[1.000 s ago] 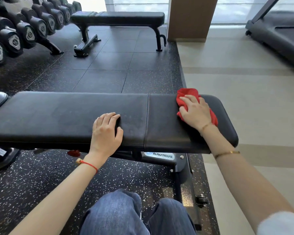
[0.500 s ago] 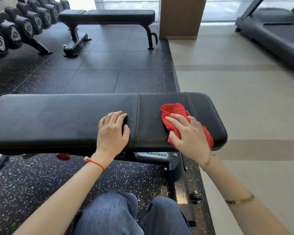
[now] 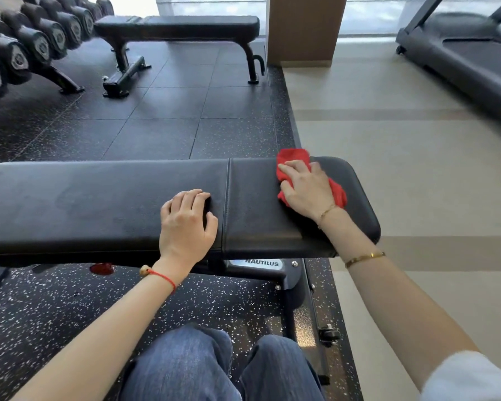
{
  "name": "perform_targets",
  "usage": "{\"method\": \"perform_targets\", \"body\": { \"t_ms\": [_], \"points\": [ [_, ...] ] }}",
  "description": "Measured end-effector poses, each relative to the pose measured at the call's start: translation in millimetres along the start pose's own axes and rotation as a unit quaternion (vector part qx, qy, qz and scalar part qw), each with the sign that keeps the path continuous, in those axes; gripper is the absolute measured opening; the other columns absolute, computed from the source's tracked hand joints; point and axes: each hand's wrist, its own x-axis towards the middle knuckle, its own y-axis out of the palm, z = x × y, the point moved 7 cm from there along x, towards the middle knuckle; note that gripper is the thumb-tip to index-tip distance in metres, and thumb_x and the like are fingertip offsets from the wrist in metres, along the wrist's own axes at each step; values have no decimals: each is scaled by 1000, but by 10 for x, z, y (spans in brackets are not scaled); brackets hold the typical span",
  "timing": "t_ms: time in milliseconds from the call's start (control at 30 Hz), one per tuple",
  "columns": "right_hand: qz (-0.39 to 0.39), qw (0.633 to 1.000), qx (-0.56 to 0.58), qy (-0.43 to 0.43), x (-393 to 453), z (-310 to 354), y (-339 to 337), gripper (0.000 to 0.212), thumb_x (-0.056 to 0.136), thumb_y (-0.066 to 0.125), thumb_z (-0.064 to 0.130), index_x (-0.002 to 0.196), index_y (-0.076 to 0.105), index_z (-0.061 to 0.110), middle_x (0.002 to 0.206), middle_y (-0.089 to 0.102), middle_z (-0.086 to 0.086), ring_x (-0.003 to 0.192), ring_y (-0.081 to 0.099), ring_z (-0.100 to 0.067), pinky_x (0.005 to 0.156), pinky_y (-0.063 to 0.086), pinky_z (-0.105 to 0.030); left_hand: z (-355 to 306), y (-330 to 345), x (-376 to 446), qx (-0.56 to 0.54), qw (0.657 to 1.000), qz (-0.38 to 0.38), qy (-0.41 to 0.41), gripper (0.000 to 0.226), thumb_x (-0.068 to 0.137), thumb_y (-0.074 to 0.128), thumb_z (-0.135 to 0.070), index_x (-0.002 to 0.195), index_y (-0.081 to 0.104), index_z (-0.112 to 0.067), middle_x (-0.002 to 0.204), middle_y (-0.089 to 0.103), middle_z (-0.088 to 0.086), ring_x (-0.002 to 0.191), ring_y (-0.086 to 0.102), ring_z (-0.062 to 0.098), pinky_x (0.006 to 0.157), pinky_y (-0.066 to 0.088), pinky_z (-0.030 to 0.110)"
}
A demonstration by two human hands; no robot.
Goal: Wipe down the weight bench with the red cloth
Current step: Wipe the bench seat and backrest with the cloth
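**Head view: red cloth at the right end of the bench**

Head camera looks down at a long black padded weight bench (image 3: 104, 204) that runs from left to right in front of the person. A seam splits the top into a long pad on the left and a short pad on the right.

A crumpled red cloth (image 3: 292, 157) lies on the short right pad, close to the far edge. The right hand (image 3: 307, 188) lies flat on top of it with its fingers spread and quite straight, pressing the cloth down on the pad. It is not squeezing the cloth.

The left hand (image 3: 185, 221) rests on the long pad, just left of the seam. Its fingers are a little bent and hold nothing. It looks like it is just steadying the person.

The cloth is under the right hand, so that hand is the one to do the wiping. The bench's long side goes off to the left, and most of the pad lies that way, past the left hand. I think the wiping is at the right end now, and the big left part may still need doing. To go along the bench, the cloth would have to slide left, and the left hand sits right in that path, so it may need to move away.
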Motion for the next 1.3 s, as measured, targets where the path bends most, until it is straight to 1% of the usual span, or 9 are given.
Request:
{"method": "perform_targets", "body": {
  "t_ms": [100,167,367,533,667,833,933,1133,1300],
  "points": [
    [16,994,30,-103,-440,308,26,49,93,42,35,142,46,30,146,44,11,120,41,-31,109,30,-41,5,-2,2,-1,1000,1,1,46,91,40,-34,128,59,-15,132,60,3,125,52,24,107,38,45],
    [8,992,43,-121,-686,267,-23,51,90,40,39,140,48,33,144,45,16,118,42,-27,108,33,-41,3,-2,-1,-3,1000,1,3,47,90,39,-34,128,59,-15,132,60,3,126,52,24,107,38,45],
    [-37,998,36,23,-579,-539,-141,47,90,50,33,138,51,35,146,45,14,122,41,-31,108,30,-40,1,6,-6,0,1000,3,5,49,90,37,-34,129,59,-14,133,60,4,127,51,25,108,36,45],
    [-13,992,38,123,115,-674,-63,49,95,41,32,143,45,28,151,39,4,131,33,-39,116,22,-40,-25,13,-4,-5,1000,0,2,45,92,39,-32,128,59,-13,132,60,5,125,51,25,108,37,46],
    [11,998,7,67,270,-155,33,50,95,40,32,145,42,26,149,41,1,125,37,-39,110,27,-40,-20,5,-1,-5,1000,1,3,45,92,37,-32,127,59,-13,131,60,5,125,52,25,108,37,46],
    [27,992,41,-117,-233,742,132,50,93,44,31,143,45,28,147,44,8,121,40,-33,110,28,-40,-27,2,-2,-9,1000,16,7,45,92,41,-29,129,59,-12,135,59,5,128,50,26,109,36,45],
    [46,976,67,-203,-572,832,101,52,92,45,33,144,42,33,148,41,14,120,39,-27,112,29,-40,-10,-59,-4,-31,999,10,9,44,94,38,-26,129,60,-11,136,59,6,129,51,25,109,37,43],
    [34,991,51,-117,-296,380,45,54,93,47,44,146,38,38,153,34,15,134,33,-27,117,18,-38,436,-257,-52,-1,1000,-22,21,43,95,37,-28,125,63,-12,130,63,4,125,54,25,107,38,43],
    [49,993,54,-91,272,812,199,51,96,41,37,146,39,31,153,35,9,134,33,-31,116,18,-35,834,-279,-85,11,999,-14,-31,45,91,37,-30,123,63,-11,129,63,6,125,54,29,107,39,47]
  ]
}}
